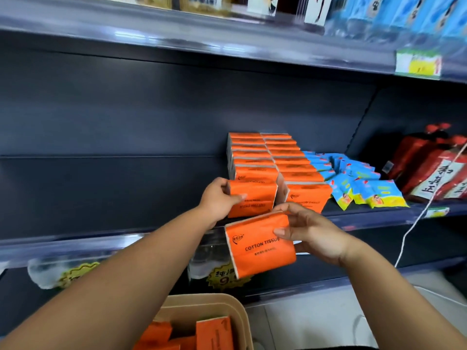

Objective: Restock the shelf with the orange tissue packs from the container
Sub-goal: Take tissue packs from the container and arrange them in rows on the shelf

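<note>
Two rows of orange tissue packs [273, 157] stand on the dark shelf [101, 193]. My left hand [218, 198] grips an orange pack [252, 198] standing at the front of the left row. In front of the shelf edge, my right hand [313, 233] holds another orange pack [260, 246], printed "COTTON TISSUE", tilted in the air. At the bottom, a beige container [227, 309] holds several more orange packs [212, 334].
Blue and yellow sachets [358, 183] lie to the right of the orange rows, and red boxes [434, 170] stand further right. A white cord [424, 210] hangs across the shelf edge. Price tags [227, 276] hang below. An upper shelf [227, 44] runs overhead.
</note>
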Motion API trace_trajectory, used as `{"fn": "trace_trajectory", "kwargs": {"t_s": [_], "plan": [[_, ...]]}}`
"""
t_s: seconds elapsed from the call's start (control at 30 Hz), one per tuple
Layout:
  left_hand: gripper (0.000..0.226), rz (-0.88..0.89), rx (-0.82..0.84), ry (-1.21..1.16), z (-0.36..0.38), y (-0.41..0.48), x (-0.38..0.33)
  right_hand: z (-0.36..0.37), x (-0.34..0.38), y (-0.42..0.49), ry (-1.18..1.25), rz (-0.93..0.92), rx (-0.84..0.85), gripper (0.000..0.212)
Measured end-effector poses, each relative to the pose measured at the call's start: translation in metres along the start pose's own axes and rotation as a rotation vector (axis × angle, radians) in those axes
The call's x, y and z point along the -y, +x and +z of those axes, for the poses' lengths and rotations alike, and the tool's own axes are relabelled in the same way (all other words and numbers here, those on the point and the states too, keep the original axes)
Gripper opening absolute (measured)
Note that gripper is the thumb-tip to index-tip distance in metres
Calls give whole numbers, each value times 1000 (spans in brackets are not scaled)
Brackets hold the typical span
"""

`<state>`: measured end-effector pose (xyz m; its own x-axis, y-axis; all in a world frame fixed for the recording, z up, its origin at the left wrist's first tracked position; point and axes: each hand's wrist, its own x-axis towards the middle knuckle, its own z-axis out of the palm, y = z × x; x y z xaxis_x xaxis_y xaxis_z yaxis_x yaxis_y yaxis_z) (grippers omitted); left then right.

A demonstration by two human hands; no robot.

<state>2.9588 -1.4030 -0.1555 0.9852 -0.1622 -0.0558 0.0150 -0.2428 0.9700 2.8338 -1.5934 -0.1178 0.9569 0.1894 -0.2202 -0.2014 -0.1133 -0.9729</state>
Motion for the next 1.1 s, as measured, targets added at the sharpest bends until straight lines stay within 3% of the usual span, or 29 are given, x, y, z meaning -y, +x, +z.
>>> {"fn": "trace_trajectory", "kwargs": {"t_s": [0.27,0.43,0.6,0.73,0.87,1.0,1.1], "plan": [[50,-48,-60,-12,9,19,-9,-10,7,25,-133,-126,-131,33],[41,29,-63,182,3,23,-16,-16,18,46,-378,-255,-84,41],[38,-34,111,69,-11,20,-20,-16,23,62,-440,-284,-93,37],[52,-124,275,-23,-26,9,-23,-14,24,68,-396,-321,-140,34],[78,-5,289,45,-37,-2,-10,-20,22,71,-366,-369,-198,37],[63,139,280,151,-36,-9,0,-23,17,73,-389,-377,-247,35],[48,195,191,204,-32,-8,4,-21,18,75,-621,-400,-250,33]]}}
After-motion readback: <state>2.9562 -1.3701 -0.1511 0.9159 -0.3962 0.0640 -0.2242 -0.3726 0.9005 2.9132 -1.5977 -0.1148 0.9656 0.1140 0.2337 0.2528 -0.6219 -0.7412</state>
